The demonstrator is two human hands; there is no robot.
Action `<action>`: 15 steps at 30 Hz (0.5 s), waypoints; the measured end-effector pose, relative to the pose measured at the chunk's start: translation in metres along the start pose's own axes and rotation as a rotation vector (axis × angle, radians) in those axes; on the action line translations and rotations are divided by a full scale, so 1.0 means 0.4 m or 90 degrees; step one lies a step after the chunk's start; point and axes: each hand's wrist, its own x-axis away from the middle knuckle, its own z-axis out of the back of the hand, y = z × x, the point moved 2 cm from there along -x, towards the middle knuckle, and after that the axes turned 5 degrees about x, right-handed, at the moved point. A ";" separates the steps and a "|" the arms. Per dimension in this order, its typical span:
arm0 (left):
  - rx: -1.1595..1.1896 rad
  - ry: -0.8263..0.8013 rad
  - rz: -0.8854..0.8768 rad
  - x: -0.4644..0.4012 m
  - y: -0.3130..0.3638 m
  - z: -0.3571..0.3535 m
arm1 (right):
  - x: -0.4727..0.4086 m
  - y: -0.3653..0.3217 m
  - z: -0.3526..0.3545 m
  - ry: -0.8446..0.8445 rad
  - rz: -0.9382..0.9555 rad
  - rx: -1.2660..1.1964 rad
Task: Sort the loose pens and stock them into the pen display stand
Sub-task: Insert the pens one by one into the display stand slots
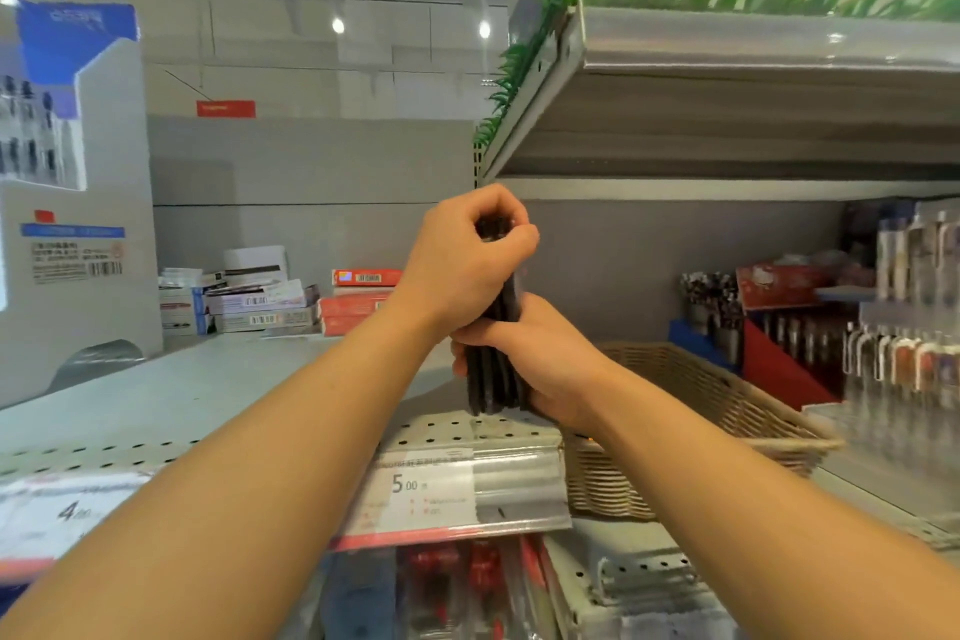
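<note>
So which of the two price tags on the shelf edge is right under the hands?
The price tag reading 5.00, directly below the bundle of dark pens held by both hands. The other tag, reading 4.00, sits far off to the left.

Two hands, the left hand (467, 260) above the right hand (540, 359), held one bundle of dark pens (493, 379) at the frame's centre; the pens in it could not be counted. One wicker basket (727, 411) stood at lower right. Two price tags (426, 489) showed along the lower shelf edge.

"5.00", "4.00" on shelf price tags (431, 489)
</note>
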 end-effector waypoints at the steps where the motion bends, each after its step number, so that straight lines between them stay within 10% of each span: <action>1: -0.002 0.018 0.002 0.007 0.004 0.000 | 0.009 -0.007 -0.003 -0.006 -0.002 0.011; 8: 0.140 0.101 0.105 0.079 0.054 -0.041 | 0.079 -0.048 -0.006 -0.025 -0.011 0.005; 15: 0.394 0.264 0.120 0.311 0.189 -0.229 | 0.269 -0.074 0.067 -0.047 -0.010 -0.480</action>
